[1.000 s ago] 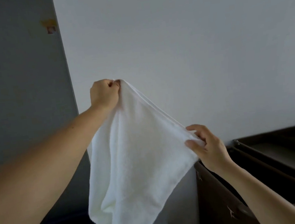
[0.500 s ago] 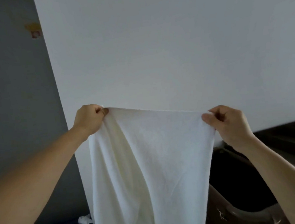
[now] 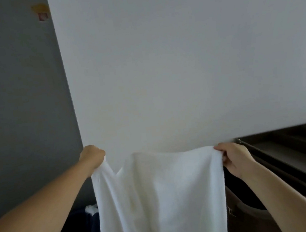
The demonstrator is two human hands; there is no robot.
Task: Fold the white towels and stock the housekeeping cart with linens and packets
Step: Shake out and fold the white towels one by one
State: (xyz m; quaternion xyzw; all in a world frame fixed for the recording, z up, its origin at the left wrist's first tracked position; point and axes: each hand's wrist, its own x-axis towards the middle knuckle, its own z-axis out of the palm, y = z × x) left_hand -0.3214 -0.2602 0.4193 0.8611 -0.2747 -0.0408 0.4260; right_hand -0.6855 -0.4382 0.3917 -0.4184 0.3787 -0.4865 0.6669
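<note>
A white towel (image 3: 159, 197) hangs spread out in front of me, its lower part cut off by the bottom of the view. My left hand (image 3: 92, 157) pinches its top left corner. My right hand (image 3: 232, 157) grips the top right corner, fingers curled over the edge. The top edge sags a little between the two hands. The dark housekeeping cart (image 3: 286, 159) stands to the right, just behind my right hand, with its top tray showing.
A pale wall (image 3: 180, 65) fills the view ahead, and a grey wall (image 3: 18, 112) is on the left. More white cloth (image 3: 91, 208) peeks out low left, over something dark.
Both hands have dropped lower in the view and moved apart, stretching the towel's top edge flat. The right hand has shifted further right, next to the cart.
</note>
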